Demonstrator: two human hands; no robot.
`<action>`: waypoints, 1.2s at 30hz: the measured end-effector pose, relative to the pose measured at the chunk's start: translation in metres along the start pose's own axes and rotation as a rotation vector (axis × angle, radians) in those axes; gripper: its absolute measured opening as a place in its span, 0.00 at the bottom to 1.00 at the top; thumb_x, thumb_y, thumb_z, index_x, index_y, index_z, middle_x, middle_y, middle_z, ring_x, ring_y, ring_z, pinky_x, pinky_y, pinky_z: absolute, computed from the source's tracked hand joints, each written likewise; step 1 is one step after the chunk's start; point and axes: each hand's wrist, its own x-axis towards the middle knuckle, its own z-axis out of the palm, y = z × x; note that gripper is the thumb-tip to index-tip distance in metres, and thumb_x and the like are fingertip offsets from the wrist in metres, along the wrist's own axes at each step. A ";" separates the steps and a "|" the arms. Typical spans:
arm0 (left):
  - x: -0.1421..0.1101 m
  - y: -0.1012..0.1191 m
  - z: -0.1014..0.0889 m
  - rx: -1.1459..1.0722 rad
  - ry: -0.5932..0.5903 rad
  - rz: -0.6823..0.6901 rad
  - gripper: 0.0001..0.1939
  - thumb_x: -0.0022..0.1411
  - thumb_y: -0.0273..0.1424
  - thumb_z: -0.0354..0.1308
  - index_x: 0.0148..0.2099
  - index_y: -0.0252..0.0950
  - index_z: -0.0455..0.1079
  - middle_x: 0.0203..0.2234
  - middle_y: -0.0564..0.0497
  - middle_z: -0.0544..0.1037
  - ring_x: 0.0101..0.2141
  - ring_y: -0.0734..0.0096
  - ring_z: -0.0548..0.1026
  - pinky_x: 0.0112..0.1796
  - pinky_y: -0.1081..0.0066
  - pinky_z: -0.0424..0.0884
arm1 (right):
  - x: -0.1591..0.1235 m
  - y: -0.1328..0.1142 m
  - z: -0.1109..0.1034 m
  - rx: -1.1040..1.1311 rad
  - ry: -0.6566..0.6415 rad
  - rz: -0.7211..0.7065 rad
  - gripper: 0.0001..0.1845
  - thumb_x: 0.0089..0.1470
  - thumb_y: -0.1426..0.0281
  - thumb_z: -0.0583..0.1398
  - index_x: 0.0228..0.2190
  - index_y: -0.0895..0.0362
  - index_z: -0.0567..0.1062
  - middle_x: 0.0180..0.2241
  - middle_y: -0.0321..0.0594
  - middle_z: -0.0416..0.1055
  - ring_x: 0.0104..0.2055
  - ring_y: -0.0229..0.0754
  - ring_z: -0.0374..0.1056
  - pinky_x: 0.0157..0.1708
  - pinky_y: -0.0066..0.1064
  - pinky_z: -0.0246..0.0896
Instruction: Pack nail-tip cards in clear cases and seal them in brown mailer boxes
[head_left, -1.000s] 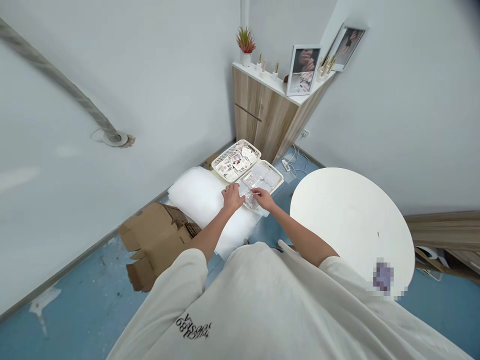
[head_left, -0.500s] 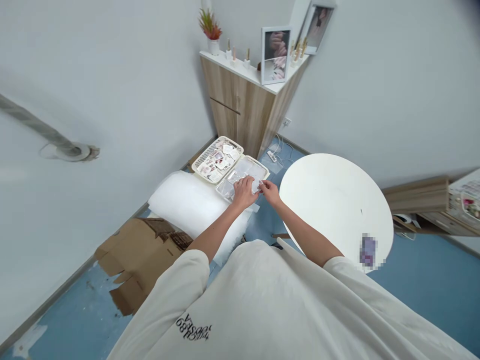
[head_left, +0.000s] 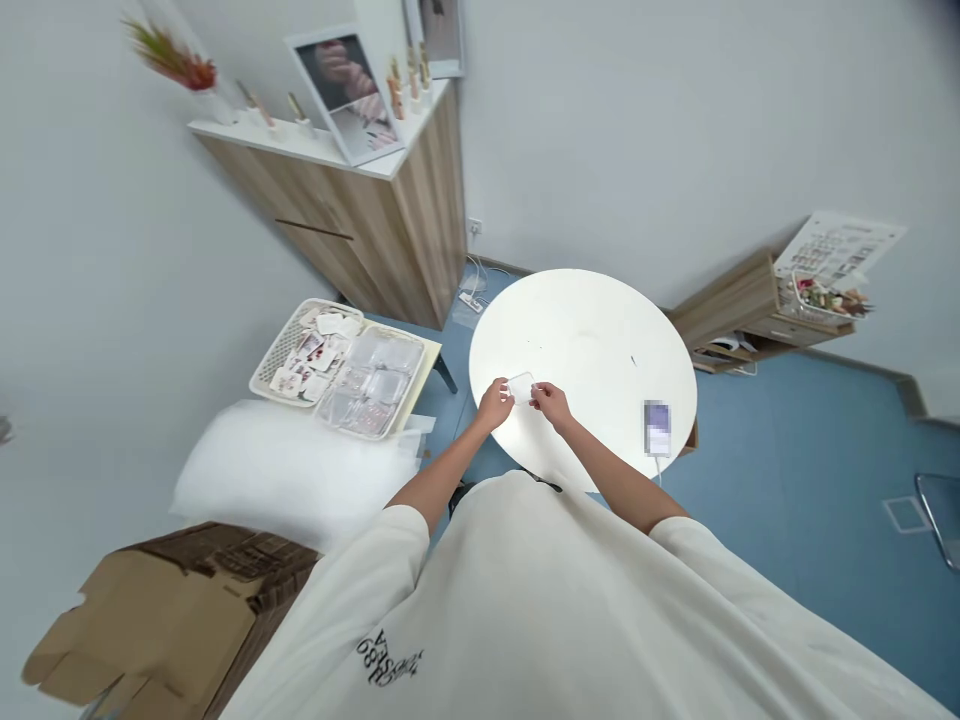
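Observation:
Between my two hands is a small, flat, clear plastic case point(head_left: 520, 388), held over the near left part of the round white table point(head_left: 585, 320). My left hand point(head_left: 496, 403) grips its left edge, fingers closed on it. At the right edge, my right hand point(head_left: 553, 404) pinches it between thumb and fingers. Whether anything lies inside the case is too small to tell. To the left, a white basket point(head_left: 360, 430) contains several similar clear cases. Beside that, another white basket point(head_left: 259, 375) is filled with printed cards.
A phone-like object point(head_left: 657, 428), blurred out, lies on the table's right with a cable. White foam wrap point(head_left: 292, 470) and folded cardboard point(head_left: 165, 620) are at lower left. A wooden cabinet point(head_left: 352, 220) bears picture frames and bottles. A low shelf point(head_left: 727, 310) stands at right.
My hands have lifted a clear case out of the basket and carried it right, over the round table. My view has turned to the right.

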 end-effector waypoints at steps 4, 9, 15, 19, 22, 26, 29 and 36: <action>0.013 0.008 0.081 -0.082 -0.154 -0.148 0.30 0.62 0.28 0.59 0.65 0.39 0.60 0.56 0.41 0.74 0.50 0.62 0.77 0.48 0.65 0.73 | 0.012 0.044 -0.067 -0.087 0.085 0.104 0.10 0.53 0.66 0.62 0.39 0.55 0.75 0.30 0.36 0.75 0.32 0.41 0.75 0.36 0.32 0.69; 0.021 0.020 0.154 -0.007 -0.259 -0.227 0.34 0.60 0.30 0.61 0.68 0.38 0.59 0.60 0.39 0.71 0.52 0.60 0.76 0.51 0.65 0.71 | 0.024 0.091 -0.127 -0.386 0.188 0.136 0.15 0.52 0.69 0.59 0.43 0.54 0.76 0.37 0.39 0.78 0.42 0.44 0.74 0.46 0.36 0.69; 0.033 0.026 0.189 0.061 -0.335 -0.211 0.31 0.60 0.30 0.61 0.65 0.37 0.64 0.60 0.40 0.72 0.53 0.57 0.75 0.51 0.64 0.71 | 0.032 0.121 -0.154 -0.445 0.119 0.155 0.18 0.51 0.70 0.57 0.44 0.55 0.79 0.42 0.43 0.78 0.47 0.48 0.73 0.51 0.38 0.67; 0.039 0.025 0.190 0.114 -0.315 -0.145 0.31 0.61 0.28 0.59 0.66 0.37 0.63 0.64 0.40 0.68 0.58 0.57 0.72 0.56 0.62 0.68 | 0.031 0.126 -0.161 -0.407 0.090 0.180 0.22 0.54 0.70 0.56 0.49 0.55 0.78 0.48 0.44 0.77 0.50 0.47 0.72 0.55 0.40 0.65; 0.034 0.021 0.187 0.156 -0.202 -0.197 0.29 0.63 0.27 0.57 0.66 0.35 0.62 0.65 0.38 0.65 0.60 0.57 0.69 0.58 0.62 0.66 | 0.031 0.124 -0.169 -0.418 0.089 0.170 0.22 0.56 0.71 0.56 0.51 0.57 0.77 0.51 0.46 0.76 0.52 0.47 0.71 0.57 0.40 0.64; 0.014 0.014 0.188 0.139 -0.224 -0.345 0.17 0.64 0.27 0.56 0.55 0.36 0.69 0.54 0.41 0.76 0.52 0.59 0.75 0.53 0.62 0.69 | 0.039 0.116 -0.177 -0.429 0.097 0.101 0.22 0.57 0.72 0.55 0.52 0.55 0.76 0.55 0.46 0.73 0.52 0.47 0.71 0.56 0.40 0.65; 0.002 0.011 0.195 0.080 -0.346 -0.357 0.14 0.63 0.28 0.56 0.52 0.38 0.71 0.53 0.44 0.78 0.52 0.59 0.76 0.53 0.63 0.69 | 0.051 0.108 -0.175 -0.445 0.047 -0.033 0.23 0.57 0.74 0.54 0.52 0.53 0.76 0.57 0.43 0.72 0.57 0.47 0.68 0.60 0.42 0.62; 0.006 0.016 0.208 0.062 -0.339 -0.348 0.27 0.62 0.29 0.57 0.63 0.34 0.66 0.63 0.38 0.68 0.60 0.54 0.70 0.58 0.61 0.65 | 0.060 0.111 -0.168 -0.630 -0.092 -0.071 0.24 0.57 0.75 0.56 0.54 0.54 0.77 0.64 0.43 0.65 0.65 0.56 0.60 0.64 0.49 0.55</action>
